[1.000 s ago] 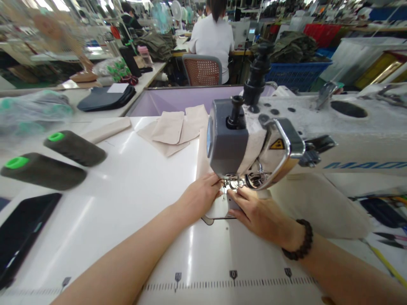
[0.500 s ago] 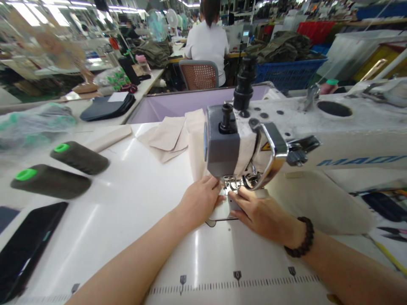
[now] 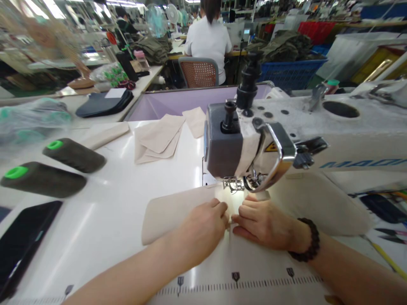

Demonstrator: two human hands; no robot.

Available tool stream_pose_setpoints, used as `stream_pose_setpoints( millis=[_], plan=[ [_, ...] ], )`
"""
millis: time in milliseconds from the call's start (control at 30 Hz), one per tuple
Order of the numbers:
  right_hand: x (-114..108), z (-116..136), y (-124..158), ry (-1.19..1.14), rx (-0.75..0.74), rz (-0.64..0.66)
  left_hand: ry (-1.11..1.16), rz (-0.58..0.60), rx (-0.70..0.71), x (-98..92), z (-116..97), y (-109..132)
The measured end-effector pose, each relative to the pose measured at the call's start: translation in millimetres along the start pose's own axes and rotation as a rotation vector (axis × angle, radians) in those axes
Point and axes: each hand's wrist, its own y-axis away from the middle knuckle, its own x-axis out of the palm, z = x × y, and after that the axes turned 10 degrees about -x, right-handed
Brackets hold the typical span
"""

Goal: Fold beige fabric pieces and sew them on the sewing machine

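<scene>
A beige fabric piece lies flat on the white table just in front of the sewing machine's needle area, reaching to the left. My left hand rests over its right part, fingers curled and pinching near the edge. Close beside it, my right hand has its fingers bent together at the same fabric, right of the lit presser foot. The fingertips of both hands nearly meet; what exactly lies between them is partly hidden. Above them stands the grey and white sewing machine head.
More beige pieces lie behind left. Two dark thread cones and a black phone are at the left. A larger beige piece lies under the machine arm. Ahead, a person in white sits beyond the lilac trough.
Both hands have drawn back from the needle area toward me. A fabric piece now lies out to the left before the presser foot, and the strip behind the machine head has gone.
</scene>
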Motion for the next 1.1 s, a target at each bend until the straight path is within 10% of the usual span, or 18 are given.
stream_pose_setpoints(
  millis=[533,1100],
  plan=[
    [0.4,0.9,-7.4,0.072,0.279,0.052,0.048,-0.001,-0.118,3.6,14.9,-10.7],
    [2.6,0.7,-11.6,0.124,0.383,0.081,0.080,-0.298,-0.142,27.5,39.9,-27.6]
  ],
)
